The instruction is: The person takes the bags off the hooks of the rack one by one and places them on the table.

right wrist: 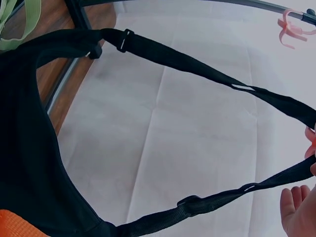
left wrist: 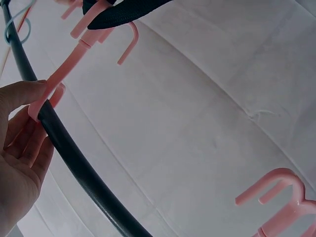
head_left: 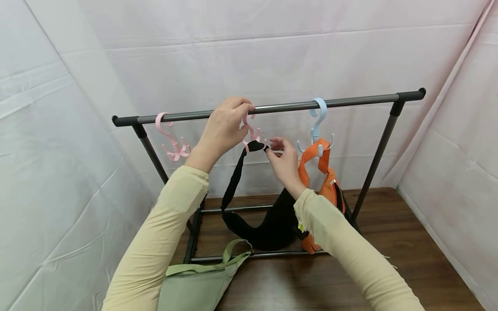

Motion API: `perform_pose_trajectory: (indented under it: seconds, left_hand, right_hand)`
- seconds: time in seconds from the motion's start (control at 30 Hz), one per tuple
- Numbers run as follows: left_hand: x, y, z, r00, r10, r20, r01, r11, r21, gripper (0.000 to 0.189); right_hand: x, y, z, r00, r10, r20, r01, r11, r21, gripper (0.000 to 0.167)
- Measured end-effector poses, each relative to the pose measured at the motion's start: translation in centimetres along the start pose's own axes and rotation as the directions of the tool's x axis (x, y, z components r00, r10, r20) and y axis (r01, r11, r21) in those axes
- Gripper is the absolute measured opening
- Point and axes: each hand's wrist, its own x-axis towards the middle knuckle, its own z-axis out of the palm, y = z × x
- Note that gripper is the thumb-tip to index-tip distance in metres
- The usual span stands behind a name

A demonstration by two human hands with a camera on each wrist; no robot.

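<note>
My left hand (head_left: 227,125) holds the top of a pink rotating hook hanger (left wrist: 64,66) where it curves over the dark rail (left wrist: 81,165), thumb on one side and fingers on the other. A black shoulder bag (head_left: 272,231) hangs below from its strap (head_left: 234,181), which loops over the hanger's lower prongs. My right hand (head_left: 285,162) pinches that strap beside the prongs. In the right wrist view both sides of the strap (right wrist: 173,57) run up from the bag, and only part of the right hand (right wrist: 301,217) shows at the edge.
To the right, a light blue hook hanger (head_left: 320,116) carries an orange bag (head_left: 328,190). Another pink hook hanger (head_left: 171,137) hangs at the rail's left. A light green bag (head_left: 194,287) is low in front of the rack. Pale cloth walls (head_left: 272,65) surround the rack; the floor (head_left: 393,233) is brown wood.
</note>
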Motion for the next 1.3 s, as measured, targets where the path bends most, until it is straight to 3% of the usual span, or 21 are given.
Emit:
perform_pose_trajectory:
  seconds: [0.3, 0.6, 1.07, 1.3]
  left_hand:
    - [0.0, 0.0, 0.1, 1.000, -0.009, -0.005, 0.009, 1.000, 0.005, 0.026]
    - [0.0, 0.0, 0.1, 1.000, -0.016, 0.004, 0.016, 1.000, 0.005, 0.025]
    - [0.0, 0.0, 0.0, 1.000, -0.016, 0.000, 0.016, 1.000, -0.003, 0.025]
    - [0.1, -0.2, 0.0, 1.000, -0.008, 0.010, 0.008, 1.000, -0.002, 0.024]
  right_hand:
    - [0.4, 0.3, 0.1, 0.997, -0.055, 0.047, 0.057, 0.997, -0.056, 0.012]
    - [1.4, -0.9, -1.2, 0.990, -0.119, 0.072, 0.129, 0.981, -0.143, 0.012]
    - [2.2, -4.2, -1.6, 0.932, -0.354, 0.078, 0.362, 0.901, -0.238, 0.012]
    - [2.2, -5.0, -1.4, 0.911, -0.403, 0.084, 0.411, 0.875, -0.256, 0.014]
